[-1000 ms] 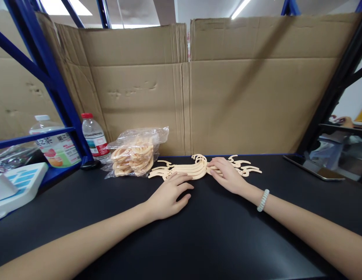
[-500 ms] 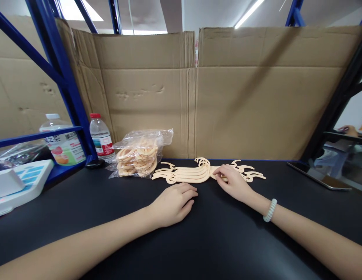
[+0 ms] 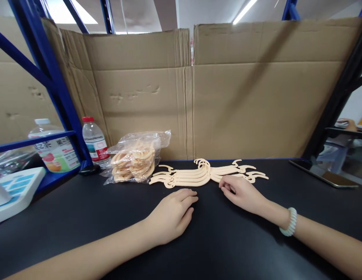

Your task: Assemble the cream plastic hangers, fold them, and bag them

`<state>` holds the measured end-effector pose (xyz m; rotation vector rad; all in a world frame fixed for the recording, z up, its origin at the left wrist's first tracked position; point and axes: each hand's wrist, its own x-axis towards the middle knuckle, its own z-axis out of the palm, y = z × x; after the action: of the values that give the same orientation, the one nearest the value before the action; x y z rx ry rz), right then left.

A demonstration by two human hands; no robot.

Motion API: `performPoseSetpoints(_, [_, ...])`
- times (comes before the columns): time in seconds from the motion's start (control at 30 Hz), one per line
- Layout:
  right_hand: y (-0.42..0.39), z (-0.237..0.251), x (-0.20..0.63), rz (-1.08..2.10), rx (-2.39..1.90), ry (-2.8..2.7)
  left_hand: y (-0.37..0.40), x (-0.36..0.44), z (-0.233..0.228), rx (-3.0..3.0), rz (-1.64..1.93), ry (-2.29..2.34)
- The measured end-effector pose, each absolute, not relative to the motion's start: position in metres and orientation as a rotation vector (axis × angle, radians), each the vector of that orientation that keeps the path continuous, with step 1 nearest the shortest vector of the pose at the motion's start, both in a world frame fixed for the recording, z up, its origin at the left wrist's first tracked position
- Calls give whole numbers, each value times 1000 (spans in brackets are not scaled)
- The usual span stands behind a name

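My left hand (image 3: 175, 213) lies on the black tabletop (image 3: 210, 241), its fingers loosely stretched out and nothing in it. Just beyond it several flat beige curved pieces (image 3: 189, 177) overlap in a wide fan. They have hook-like tops gathered in the middle and curled ends at both sides, much like small hangers. My right hand (image 3: 242, 193), with a pale coiled band at the wrist, rests close in front of the fan's right half. Its fingers are curled in towards the thumb, and nothing shows between them.
A clear plastic bag (image 3: 135, 159) full of similar beige pieces sits at the back left. Behind it stand a red-capped bottle (image 3: 95, 140) and a larger white-capped bottle (image 3: 56, 149). A white device (image 3: 19, 186) is far left, a dark flat tablet-like thing (image 3: 326, 175) far right. Cardboard (image 3: 146, 89) walls the back.
My right hand has drawn back towards me from the middle of the beige pieces, uncovering more of them. My left hand stays nearly in place; the view has shifted slightly.
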<state>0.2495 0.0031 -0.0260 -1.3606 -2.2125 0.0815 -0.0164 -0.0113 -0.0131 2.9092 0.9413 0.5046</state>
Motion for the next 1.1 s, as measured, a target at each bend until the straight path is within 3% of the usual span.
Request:
performPoseSetpoints(0.43, [-25,16,291,307,-1450,-2645,-19,-13,-12,2883,386,1013])
performPoseSetpoints(0.83, [-7,19,299,-108,-1379,-2405,-19,-14,-13,2872,425,972])
performPoseSetpoints(1.1, [4,7,313,-15,-1365,-2503,-19,-14,-14,2859,441,965])
